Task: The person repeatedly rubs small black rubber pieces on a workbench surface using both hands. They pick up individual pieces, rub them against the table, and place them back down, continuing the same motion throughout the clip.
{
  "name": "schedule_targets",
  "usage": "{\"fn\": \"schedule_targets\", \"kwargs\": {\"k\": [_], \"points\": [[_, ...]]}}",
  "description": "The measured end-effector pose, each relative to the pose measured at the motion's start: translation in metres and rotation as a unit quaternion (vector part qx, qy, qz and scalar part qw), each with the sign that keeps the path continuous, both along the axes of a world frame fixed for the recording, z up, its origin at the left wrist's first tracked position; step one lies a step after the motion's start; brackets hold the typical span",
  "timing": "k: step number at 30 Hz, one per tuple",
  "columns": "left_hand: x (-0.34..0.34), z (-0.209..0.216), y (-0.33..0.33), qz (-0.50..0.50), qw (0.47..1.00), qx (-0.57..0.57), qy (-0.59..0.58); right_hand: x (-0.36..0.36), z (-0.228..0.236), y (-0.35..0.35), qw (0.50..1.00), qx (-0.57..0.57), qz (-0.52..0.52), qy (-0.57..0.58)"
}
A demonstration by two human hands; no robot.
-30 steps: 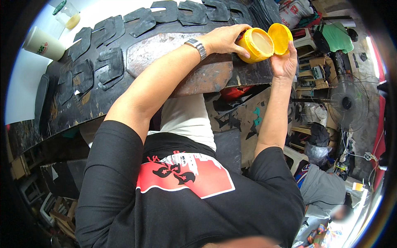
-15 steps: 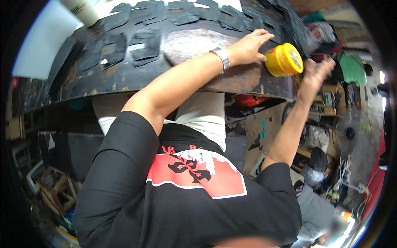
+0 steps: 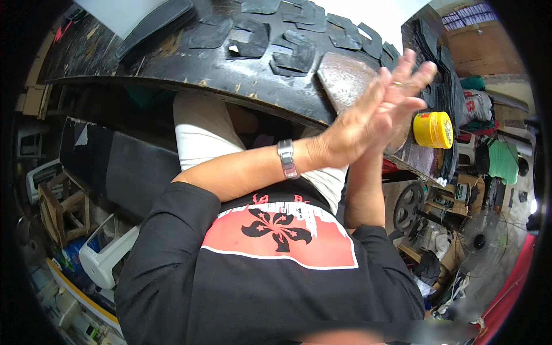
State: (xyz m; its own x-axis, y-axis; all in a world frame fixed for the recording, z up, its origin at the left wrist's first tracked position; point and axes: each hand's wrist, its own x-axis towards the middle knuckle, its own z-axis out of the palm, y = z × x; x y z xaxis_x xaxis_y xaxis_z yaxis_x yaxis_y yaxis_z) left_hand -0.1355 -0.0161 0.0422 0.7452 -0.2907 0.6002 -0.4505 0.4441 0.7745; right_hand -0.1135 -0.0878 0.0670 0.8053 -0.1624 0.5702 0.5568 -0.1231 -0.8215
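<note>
My left hand (image 3: 349, 127), with a metal watch on its wrist, lies across my right hand (image 3: 401, 86) over the front edge of the bench. Palm to palm, the two are touching, their fingers stretched out and slightly blurred. A ring shows on a right-hand finger. I see nothing held in either hand, though the surfaces between them are hidden. Just right of the hands, a yellow screw-lid tub (image 3: 432, 130) rests at the bench's right end. Beneath and behind them is a worn, pale-brown slab (image 3: 345, 75).
Several flat black cut-out pieces (image 3: 292, 54) lie along the dark bench (image 3: 172, 68). A stack of black sheets (image 3: 430, 43) stands at its far right. A long black padded piece (image 3: 154, 26) is at the left. Right of the bench stands a fan (image 3: 480, 241); a white plastic chair (image 3: 109, 256) is at lower left.
My hands were apart, the left beside the yellow tub and the right beyond it. Now they have come together left of the tub. The view has shifted too.
</note>
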Motion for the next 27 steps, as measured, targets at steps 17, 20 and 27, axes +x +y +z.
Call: {"fn": "schedule_targets", "kwargs": {"k": [17,20,27], "points": [[-0.016,-0.005,0.074,0.032,0.995,-0.092,0.01,-0.016,0.022,0.092,0.986,-0.003,0.156,0.066],[-0.01,-0.009,0.105,0.064,0.982,-0.115,0.133,-0.021,-0.007,0.113,0.958,-0.036,0.281,0.044],[0.008,0.008,0.152,0.22,0.928,-0.235,0.187,-0.039,-0.021,0.129,0.921,-0.132,0.366,-0.025]]}}
